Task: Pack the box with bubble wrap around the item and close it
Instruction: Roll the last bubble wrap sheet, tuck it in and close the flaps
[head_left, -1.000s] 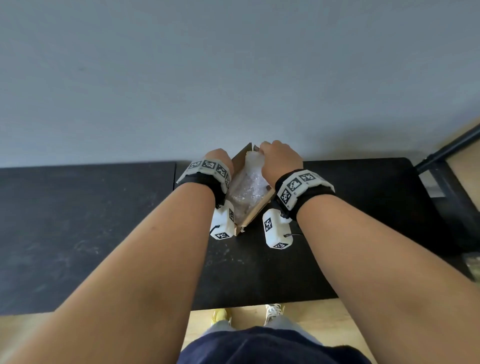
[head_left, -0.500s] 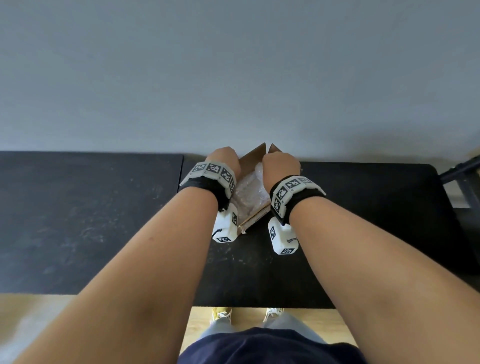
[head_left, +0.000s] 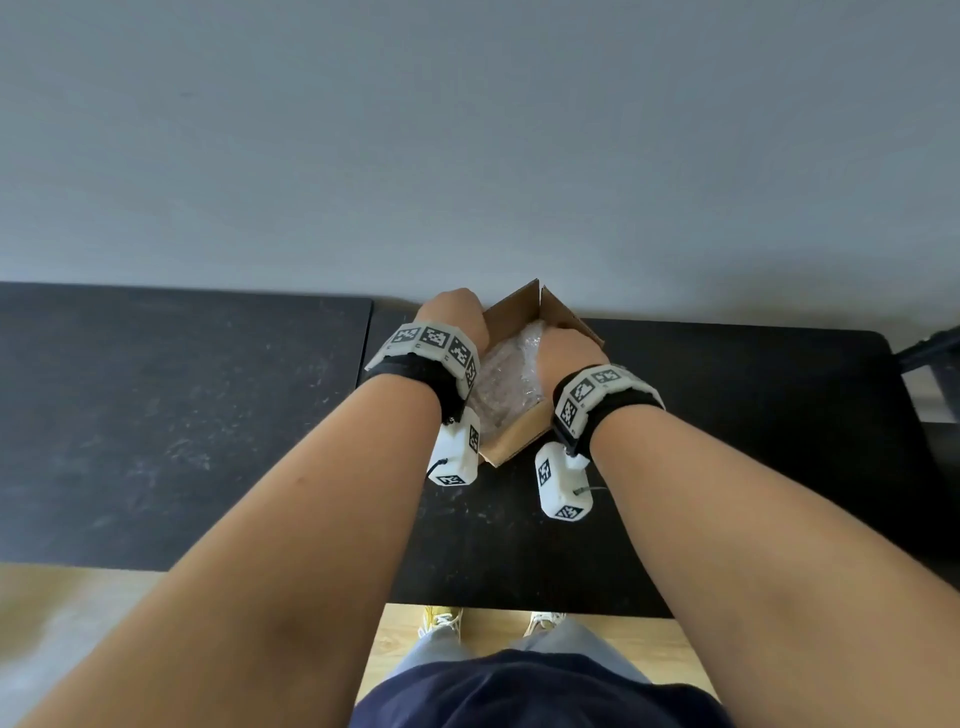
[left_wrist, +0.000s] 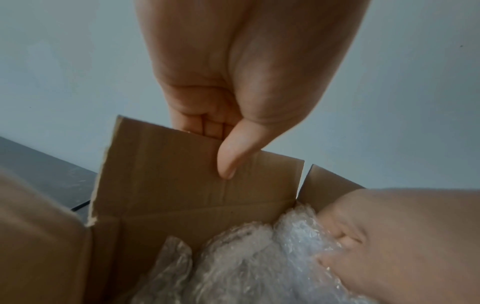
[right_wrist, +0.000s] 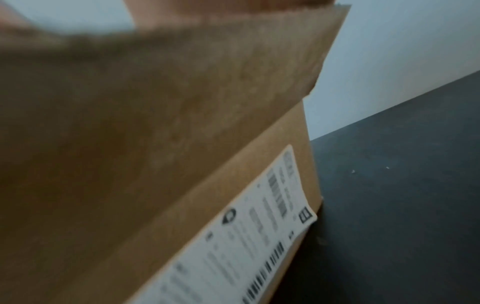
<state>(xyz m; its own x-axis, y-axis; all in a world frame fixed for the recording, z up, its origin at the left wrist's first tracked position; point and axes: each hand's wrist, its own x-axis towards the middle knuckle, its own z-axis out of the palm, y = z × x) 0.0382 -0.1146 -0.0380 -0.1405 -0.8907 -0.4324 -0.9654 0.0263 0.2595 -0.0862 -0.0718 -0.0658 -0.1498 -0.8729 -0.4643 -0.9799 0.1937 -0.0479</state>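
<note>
An open cardboard box (head_left: 511, 441) stands on the black table (head_left: 208, 415) close to the wall. Clear bubble wrap (head_left: 506, 376) fills its inside; the item under it is hidden. My left hand (head_left: 451, 314) pinches the upright back-left flap (left_wrist: 182, 174), thumb (left_wrist: 230, 156) on the inner face and fingers behind. My right hand (head_left: 569, 348) reaches over the right flap (right_wrist: 155, 92) into the box. Its curled fingers (left_wrist: 345, 238) dig into the bubble wrap (left_wrist: 259, 257). A white shipping label (right_wrist: 259, 226) is stuck on the box's outer right side.
The grey wall (head_left: 467, 156) rises directly behind the box. A seam (head_left: 370, 338) splits the table left of the box. A black frame (head_left: 930, 343) stands at the far right. The table's near edge (head_left: 519, 613) lies above wooden floor and my shoes.
My right hand has pushed the raised end of the bubble wrap down into the box and sunk lower with it. My left hand has stayed on the flap.
</note>
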